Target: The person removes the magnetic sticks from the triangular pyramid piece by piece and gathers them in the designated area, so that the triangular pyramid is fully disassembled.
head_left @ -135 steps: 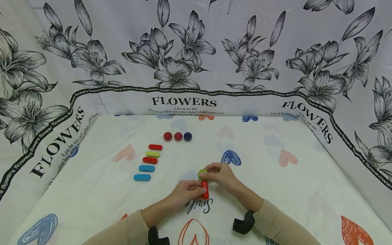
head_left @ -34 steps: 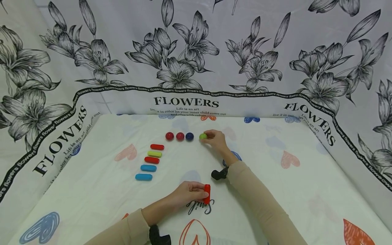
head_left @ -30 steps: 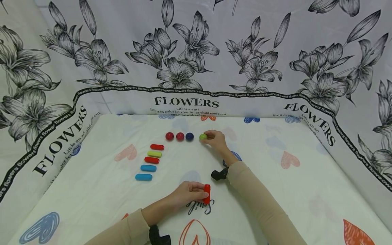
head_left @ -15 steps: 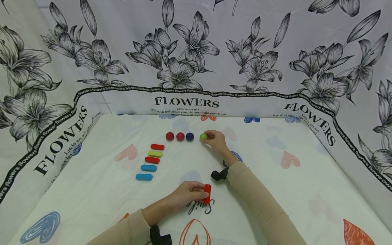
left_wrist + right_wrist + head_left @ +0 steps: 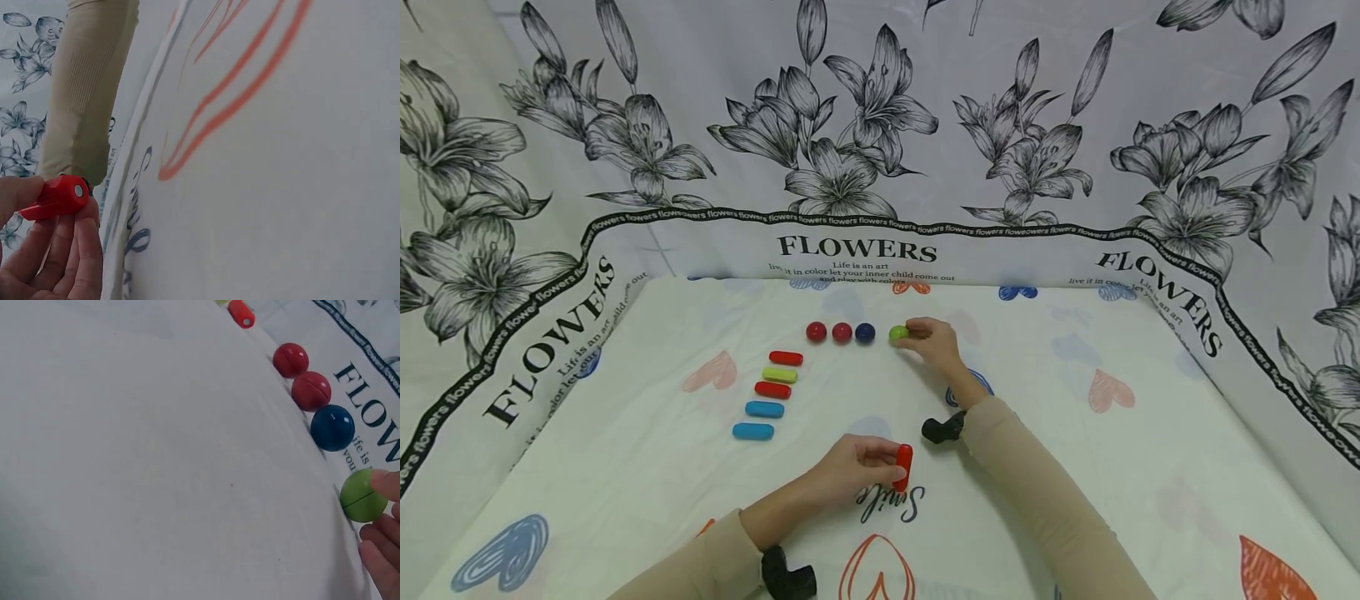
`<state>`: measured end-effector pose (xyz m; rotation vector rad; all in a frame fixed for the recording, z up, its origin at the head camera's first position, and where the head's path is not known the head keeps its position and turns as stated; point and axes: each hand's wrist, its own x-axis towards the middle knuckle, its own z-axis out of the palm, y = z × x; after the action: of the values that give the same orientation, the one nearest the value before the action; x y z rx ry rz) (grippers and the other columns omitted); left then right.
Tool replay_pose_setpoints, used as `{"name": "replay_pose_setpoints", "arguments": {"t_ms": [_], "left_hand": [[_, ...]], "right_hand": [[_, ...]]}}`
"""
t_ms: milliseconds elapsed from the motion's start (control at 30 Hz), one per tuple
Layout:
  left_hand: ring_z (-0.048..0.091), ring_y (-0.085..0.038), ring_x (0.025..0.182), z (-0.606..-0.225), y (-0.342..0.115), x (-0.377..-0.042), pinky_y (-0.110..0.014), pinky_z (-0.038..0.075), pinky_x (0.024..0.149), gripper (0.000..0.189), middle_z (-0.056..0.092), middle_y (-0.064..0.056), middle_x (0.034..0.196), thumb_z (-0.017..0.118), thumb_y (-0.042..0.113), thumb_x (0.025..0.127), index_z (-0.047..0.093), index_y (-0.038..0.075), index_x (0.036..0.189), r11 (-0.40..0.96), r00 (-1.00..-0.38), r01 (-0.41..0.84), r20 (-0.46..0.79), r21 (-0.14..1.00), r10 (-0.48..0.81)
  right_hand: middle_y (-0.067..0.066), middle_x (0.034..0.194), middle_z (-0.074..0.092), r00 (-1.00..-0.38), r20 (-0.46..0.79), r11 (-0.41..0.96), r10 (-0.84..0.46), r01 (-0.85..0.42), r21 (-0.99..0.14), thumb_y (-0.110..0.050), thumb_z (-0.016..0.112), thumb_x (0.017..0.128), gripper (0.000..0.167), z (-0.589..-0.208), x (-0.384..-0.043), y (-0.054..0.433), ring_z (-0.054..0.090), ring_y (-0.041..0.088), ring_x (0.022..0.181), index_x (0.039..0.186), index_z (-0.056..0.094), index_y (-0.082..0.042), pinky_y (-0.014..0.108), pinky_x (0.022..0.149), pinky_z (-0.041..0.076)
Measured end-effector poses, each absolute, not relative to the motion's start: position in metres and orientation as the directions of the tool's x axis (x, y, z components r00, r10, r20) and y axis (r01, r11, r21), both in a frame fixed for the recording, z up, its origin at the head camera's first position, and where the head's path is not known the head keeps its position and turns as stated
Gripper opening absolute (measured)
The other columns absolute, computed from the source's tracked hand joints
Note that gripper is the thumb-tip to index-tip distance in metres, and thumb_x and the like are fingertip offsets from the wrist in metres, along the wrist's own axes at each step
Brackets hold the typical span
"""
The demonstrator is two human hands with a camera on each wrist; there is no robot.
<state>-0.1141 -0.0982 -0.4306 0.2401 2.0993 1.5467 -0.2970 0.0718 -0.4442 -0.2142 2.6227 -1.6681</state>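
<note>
My left hand (image 5: 848, 473) pinches a red magnetic rod (image 5: 903, 467) between thumb and fingers, above the printed word near the middle of the table. In the left wrist view, the red rod (image 5: 57, 196) shows a round metal disc at its end. Farther off, my right hand (image 5: 937, 342) pinches a green ball (image 5: 898, 333) with thumb and fingertips. The right wrist view has the thumb on top of the green ball (image 5: 362, 499), just past a dark blue ball (image 5: 333, 427). A gap parts the two balls.
Two red balls (image 5: 829, 332) line up left of the blue ball (image 5: 865, 333). Below them lies a slanted column of rods: red (image 5: 786, 358), yellow-green (image 5: 779, 375), another red (image 5: 772, 390) and two blue (image 5: 758, 420). A flower-printed cloth (image 5: 1037, 250) hangs behind the table.
Since the earliest frame, my right hand has carried the green ball away from the red rod to the right of the far ball row. Just now the left hand has shifted slightly, tilting the rod.
</note>
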Motion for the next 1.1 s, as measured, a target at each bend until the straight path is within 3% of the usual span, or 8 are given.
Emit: {"name": "replay_pose_setpoints", "arguments": {"t_ms": [467, 767, 1100], "left_hand": [[0.064, -0.012, 0.096, -0.412, -0.131, -0.121, -0.027, 0.057, 0.089, 0.043, 0.070, -0.013, 0.115, 0.068, 0.026, 0.090, 0.062, 0.004, 0.127, 0.361, -0.883, -0.048, -0.209, 0.931, 0.421], [0.066, -0.020, 0.100, -0.407, -0.148, -0.121, -0.024, 0.057, 0.090, 0.037, 0.069, -0.016, 0.116, 0.066, 0.021, 0.091, 0.063, 0.002, 0.123, 0.417, -0.878, 0.141, -0.081, 0.898, 0.472], [0.067, -0.008, 0.092, -0.403, -0.165, -0.120, -0.019, 0.056, 0.086, 0.031, 0.072, -0.004, 0.104, 0.069, 0.022, 0.089, 0.068, 0.009, 0.117, 0.515, -0.866, 0.345, 0.055, 0.785, 0.496]], "right_hand": [[0.017, 0.122, 0.067, -0.994, -0.089, 0.333, -0.057, 0.065, -0.941, -0.015, 0.070, 0.088, 0.036, -0.442, -0.279, 0.086, 0.065, 0.027, 0.111, 0.121, 0.063, -0.002, 0.031, 0.098, 0.053], [0.016, 0.117, 0.068, -0.988, -0.138, 0.276, -0.064, 0.115, -0.954, -0.015, 0.067, 0.090, 0.034, -0.432, -0.268, 0.092, 0.066, 0.009, 0.092, 0.120, 0.064, -0.001, 0.019, 0.083, 0.057], [0.018, 0.113, 0.069, -0.986, -0.148, 0.252, -0.081, 0.123, -0.960, -0.012, 0.064, 0.091, 0.032, -0.431, -0.257, 0.097, 0.065, 0.001, 0.080, 0.120, 0.063, 0.002, 0.023, 0.083, 0.059]]}}
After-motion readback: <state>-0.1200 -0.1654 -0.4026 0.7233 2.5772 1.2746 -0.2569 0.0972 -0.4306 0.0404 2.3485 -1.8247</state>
